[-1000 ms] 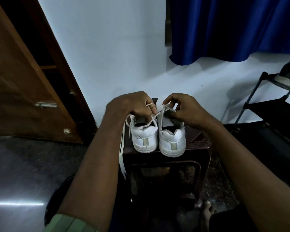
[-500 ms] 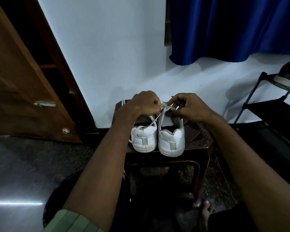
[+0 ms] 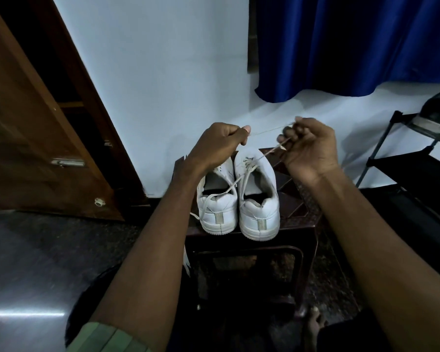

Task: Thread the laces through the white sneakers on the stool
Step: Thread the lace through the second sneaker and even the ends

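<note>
- Two white sneakers stand side by side on the dark stool (image 3: 300, 219), heels toward the camera: the left sneaker (image 3: 217, 207) and the right sneaker (image 3: 258, 196).
- Left hand (image 3: 217, 146): fingers curled, pinching one end of the lace (image 3: 267, 130) between thumb and forefinger, raised above the left sneaker.
- Right hand (image 3: 311, 146): fingers curled round the other run of the same lace, raised above and just to the right of the right sneaker.
- Between the two hands the lace is stretched nearly straight; from the right hand a run drops to the eyelet area of the right sneaker.
- A second lace (image 3: 222, 195) lies slack across the collar of the left sneaker, its tail hanging past the stool edge.
- Step in hand, as judged: drawing the lace taut through the lower eyelets of the right sneaker — a tensioning pull, not an insertion.
- Progress, as judged: early; only the front eyelets appear laced, and which eyelets are filled cannot be told at this sharpness.
- Next move calls for: lowering both hands, evening the two ends, then feeding one tip into the next free eyelet — with the sneaker steadied so the pull does not drag it off the stool.
</note>
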A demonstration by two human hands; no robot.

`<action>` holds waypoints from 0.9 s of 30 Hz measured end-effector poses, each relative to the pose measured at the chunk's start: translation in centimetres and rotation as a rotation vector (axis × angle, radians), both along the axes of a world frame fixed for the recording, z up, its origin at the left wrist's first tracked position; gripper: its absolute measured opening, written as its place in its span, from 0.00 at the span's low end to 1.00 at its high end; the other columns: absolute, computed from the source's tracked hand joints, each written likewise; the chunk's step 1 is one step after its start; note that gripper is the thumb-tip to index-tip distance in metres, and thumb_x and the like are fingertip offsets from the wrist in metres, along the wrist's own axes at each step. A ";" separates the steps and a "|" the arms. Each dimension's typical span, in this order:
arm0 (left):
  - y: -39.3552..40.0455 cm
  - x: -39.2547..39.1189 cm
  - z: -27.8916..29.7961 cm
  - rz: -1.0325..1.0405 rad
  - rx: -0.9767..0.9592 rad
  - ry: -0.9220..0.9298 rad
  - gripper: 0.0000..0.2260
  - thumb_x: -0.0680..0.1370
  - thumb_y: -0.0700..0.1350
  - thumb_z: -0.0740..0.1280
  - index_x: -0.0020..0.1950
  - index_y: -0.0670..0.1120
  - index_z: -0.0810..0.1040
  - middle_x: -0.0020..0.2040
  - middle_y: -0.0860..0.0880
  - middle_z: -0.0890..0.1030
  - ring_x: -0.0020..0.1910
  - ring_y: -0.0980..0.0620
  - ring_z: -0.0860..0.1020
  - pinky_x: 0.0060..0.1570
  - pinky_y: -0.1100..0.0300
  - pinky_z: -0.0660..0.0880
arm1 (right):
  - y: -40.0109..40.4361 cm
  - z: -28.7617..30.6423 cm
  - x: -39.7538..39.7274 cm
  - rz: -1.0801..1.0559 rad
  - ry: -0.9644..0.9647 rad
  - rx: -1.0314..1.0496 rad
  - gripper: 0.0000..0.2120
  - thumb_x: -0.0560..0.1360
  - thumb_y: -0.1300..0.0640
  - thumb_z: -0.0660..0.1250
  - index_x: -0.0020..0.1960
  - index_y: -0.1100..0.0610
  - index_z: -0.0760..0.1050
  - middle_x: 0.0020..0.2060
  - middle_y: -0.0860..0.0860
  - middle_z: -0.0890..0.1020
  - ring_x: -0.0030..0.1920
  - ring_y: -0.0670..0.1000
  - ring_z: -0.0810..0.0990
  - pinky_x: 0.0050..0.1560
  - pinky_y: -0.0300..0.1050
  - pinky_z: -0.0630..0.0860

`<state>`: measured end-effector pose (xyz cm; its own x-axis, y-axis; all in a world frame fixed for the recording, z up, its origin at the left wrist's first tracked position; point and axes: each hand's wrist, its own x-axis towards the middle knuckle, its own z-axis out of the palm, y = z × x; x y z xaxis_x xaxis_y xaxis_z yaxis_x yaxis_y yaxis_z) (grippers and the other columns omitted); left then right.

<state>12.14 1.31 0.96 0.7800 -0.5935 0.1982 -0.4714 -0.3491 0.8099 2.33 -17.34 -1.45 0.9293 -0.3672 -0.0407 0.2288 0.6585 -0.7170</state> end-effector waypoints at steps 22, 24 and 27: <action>0.0 0.2 -0.2 0.009 0.035 -0.045 0.18 0.86 0.54 0.63 0.40 0.48 0.81 0.32 0.47 0.69 0.23 0.58 0.65 0.26 0.68 0.64 | -1.7 -2.1 0.7 -0.687 0.340 -0.728 0.12 0.80 0.52 0.69 0.40 0.53 0.84 0.35 0.45 0.81 0.36 0.43 0.76 0.42 0.39 0.74; -0.1 0.3 -0.6 -0.007 0.044 0.004 0.18 0.86 0.54 0.62 0.40 0.49 0.81 0.33 0.48 0.72 0.26 0.60 0.69 0.32 0.65 0.67 | -2.1 -2.6 0.4 -0.670 0.500 -0.885 0.10 0.77 0.45 0.69 0.45 0.49 0.85 0.42 0.44 0.85 0.46 0.47 0.81 0.53 0.47 0.79; -0.6 0.1 -0.6 -0.072 -0.006 0.182 0.16 0.87 0.51 0.62 0.43 0.48 0.80 0.33 0.52 0.74 0.28 0.60 0.69 0.30 0.69 0.66 | -1.3 -3.4 0.1 -0.587 0.659 -1.300 0.22 0.71 0.42 0.73 0.63 0.49 0.78 0.62 0.52 0.77 0.64 0.56 0.74 0.65 0.58 0.74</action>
